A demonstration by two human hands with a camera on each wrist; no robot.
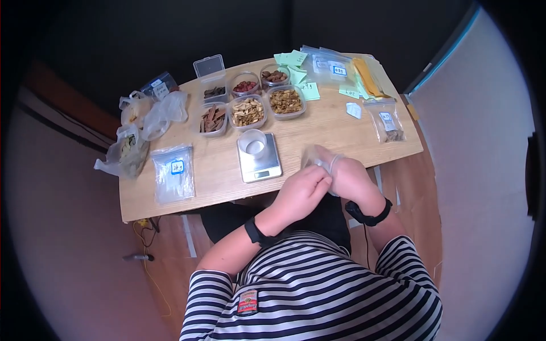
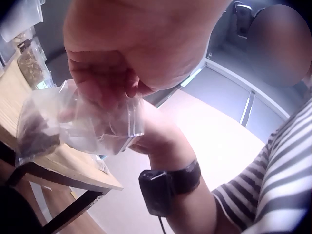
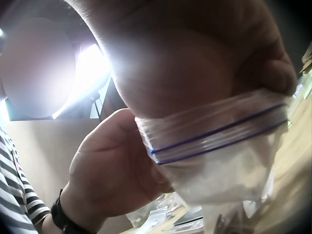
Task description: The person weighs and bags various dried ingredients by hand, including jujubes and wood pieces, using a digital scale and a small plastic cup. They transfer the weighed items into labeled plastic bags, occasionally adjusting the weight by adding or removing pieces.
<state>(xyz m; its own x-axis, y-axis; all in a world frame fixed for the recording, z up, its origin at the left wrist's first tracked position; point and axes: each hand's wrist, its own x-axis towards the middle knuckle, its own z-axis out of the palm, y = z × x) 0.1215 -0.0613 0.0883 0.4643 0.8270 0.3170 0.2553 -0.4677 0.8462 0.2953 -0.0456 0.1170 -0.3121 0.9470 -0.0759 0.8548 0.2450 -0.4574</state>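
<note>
Close to the front edge of the table, a clear zip bag [image 1: 311, 154] is held between the two hands. The left hand [image 1: 301, 196] pinches the bag near its mouth, fingers curled over the plastic. The right hand [image 1: 354, 179] reaches into the bag, its zip strip [image 3: 219, 134] crossing over that hand in the right wrist view. Dark brown pieces [image 2: 39, 139] lie at the bag's far end in the left wrist view. I cannot tell whether the right fingers hold any of them. Left of the hands, a clear round cup [image 1: 252, 142] stands on a digital scale [image 1: 261, 173].
Behind the scale are open tubs of dried pieces, including bark strips [image 1: 213, 119], pale slices [image 1: 248, 112] and red fruits [image 1: 245, 86]. Plastic bags [image 1: 165, 113] crowd the left side, with a flat zip bag [image 1: 173, 184] in front. Another filled bag [image 1: 388, 122] lies right.
</note>
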